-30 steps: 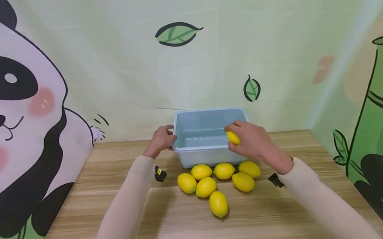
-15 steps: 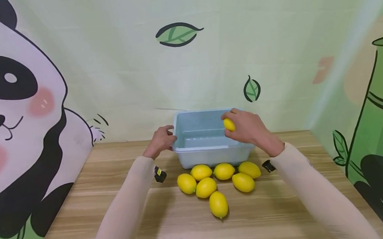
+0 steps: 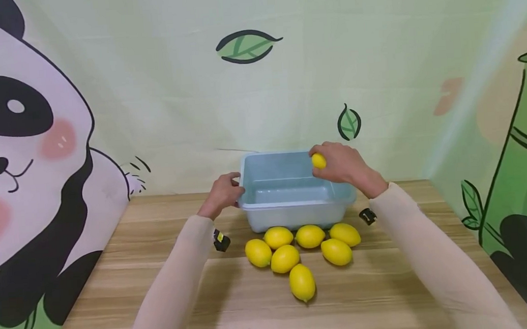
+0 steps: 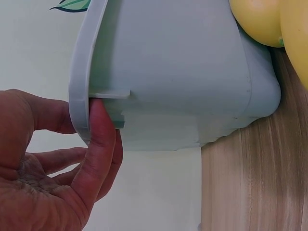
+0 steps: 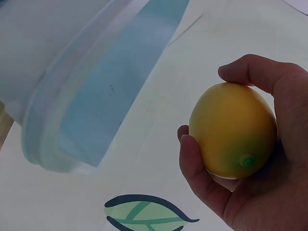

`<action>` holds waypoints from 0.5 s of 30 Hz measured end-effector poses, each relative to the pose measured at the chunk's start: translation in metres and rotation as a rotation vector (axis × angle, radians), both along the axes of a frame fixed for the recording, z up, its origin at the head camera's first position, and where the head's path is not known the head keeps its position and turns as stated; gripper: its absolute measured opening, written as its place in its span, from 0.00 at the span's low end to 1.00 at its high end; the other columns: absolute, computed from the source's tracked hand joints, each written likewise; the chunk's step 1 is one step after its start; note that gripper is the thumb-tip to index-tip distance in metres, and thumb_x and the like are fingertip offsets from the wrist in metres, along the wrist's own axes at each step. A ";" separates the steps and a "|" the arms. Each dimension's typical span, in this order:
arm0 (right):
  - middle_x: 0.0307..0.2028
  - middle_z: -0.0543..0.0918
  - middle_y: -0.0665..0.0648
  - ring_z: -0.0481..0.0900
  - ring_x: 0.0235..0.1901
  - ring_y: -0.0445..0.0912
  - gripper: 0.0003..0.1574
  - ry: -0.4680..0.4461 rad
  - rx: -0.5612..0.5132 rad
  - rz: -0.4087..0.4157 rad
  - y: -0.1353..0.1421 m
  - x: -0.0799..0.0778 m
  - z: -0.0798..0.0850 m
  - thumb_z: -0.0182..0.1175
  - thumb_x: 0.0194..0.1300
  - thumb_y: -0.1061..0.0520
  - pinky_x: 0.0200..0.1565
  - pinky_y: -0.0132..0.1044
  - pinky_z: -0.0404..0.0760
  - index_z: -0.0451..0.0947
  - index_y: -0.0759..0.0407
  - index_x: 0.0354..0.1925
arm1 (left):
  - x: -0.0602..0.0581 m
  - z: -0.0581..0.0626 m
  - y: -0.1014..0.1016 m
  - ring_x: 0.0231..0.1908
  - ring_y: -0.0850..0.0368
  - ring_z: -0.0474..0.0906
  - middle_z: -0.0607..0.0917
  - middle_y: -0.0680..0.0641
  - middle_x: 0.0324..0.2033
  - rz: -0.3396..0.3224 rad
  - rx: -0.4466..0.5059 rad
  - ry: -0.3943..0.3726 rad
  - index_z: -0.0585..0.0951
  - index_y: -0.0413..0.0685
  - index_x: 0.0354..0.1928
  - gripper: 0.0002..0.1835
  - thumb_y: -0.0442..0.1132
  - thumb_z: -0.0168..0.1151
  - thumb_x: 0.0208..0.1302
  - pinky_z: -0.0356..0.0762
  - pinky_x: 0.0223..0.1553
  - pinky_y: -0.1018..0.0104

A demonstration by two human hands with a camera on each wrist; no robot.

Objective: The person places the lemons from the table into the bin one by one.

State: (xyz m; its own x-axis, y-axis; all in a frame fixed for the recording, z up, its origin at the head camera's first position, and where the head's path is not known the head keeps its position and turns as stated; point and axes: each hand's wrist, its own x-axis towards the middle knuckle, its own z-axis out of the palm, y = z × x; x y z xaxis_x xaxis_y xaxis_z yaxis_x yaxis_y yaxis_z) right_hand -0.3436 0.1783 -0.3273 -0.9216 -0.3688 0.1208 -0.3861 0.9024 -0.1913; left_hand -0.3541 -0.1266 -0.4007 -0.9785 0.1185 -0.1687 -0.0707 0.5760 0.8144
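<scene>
A pale blue plastic bin (image 3: 294,216) stands at the back of the table. My left hand (image 3: 223,192) pinches its left rim; in the left wrist view the fingers (image 4: 98,144) are bent around the rim's edge. My right hand (image 3: 342,162) grips a yellow lemon (image 3: 319,161) above the bin's right back part. The right wrist view shows the held lemon (image 5: 233,130) between thumb and fingers, its greenish tip facing the camera. Inside the bin, the visible floor is bare.
Several lemons (image 3: 302,282) lie on the wooden table (image 3: 237,309) in front of the bin, the back ones close to its front wall. A printed cloth (image 3: 185,88) with leaves and pandas hangs right behind the table.
My right hand has lifted the lemon up and back, from the bin's front right rim to above its back right. The left hand keeps its place on the rim.
</scene>
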 end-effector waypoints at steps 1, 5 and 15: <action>0.50 0.81 0.59 0.76 0.37 0.53 0.29 -0.001 0.002 -0.002 0.000 -0.002 0.000 0.58 0.59 0.47 0.32 0.42 0.76 0.76 0.51 0.59 | 0.000 0.000 0.000 0.52 0.40 0.80 0.75 0.34 0.59 0.000 0.002 0.000 0.61 0.41 0.73 0.32 0.35 0.54 0.67 0.87 0.40 0.60; 0.49 0.81 0.58 0.75 0.37 0.52 0.29 -0.006 0.013 0.000 -0.001 -0.009 0.003 0.59 0.59 0.47 0.32 0.41 0.75 0.77 0.52 0.59 | -0.001 0.000 0.000 0.51 0.40 0.80 0.76 0.34 0.58 -0.003 0.005 0.004 0.62 0.42 0.73 0.32 0.35 0.54 0.66 0.87 0.39 0.60; 0.45 0.83 0.56 0.74 0.38 0.52 0.25 -0.090 0.084 0.026 -0.012 -0.027 0.010 0.61 0.59 0.48 0.36 0.40 0.73 0.79 0.51 0.55 | -0.001 0.001 -0.002 0.50 0.40 0.81 0.77 0.33 0.57 -0.007 0.021 0.016 0.64 0.41 0.72 0.32 0.33 0.55 0.64 0.87 0.33 0.63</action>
State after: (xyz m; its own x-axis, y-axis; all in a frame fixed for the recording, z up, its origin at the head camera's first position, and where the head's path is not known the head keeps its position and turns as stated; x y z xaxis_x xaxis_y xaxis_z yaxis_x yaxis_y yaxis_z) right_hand -0.3701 0.1659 -0.3170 -0.9175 -0.3978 0.0063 -0.3941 0.9066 -0.1507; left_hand -0.3552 -0.1287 -0.4002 -0.9802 0.1284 -0.1509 -0.0541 0.5595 0.8271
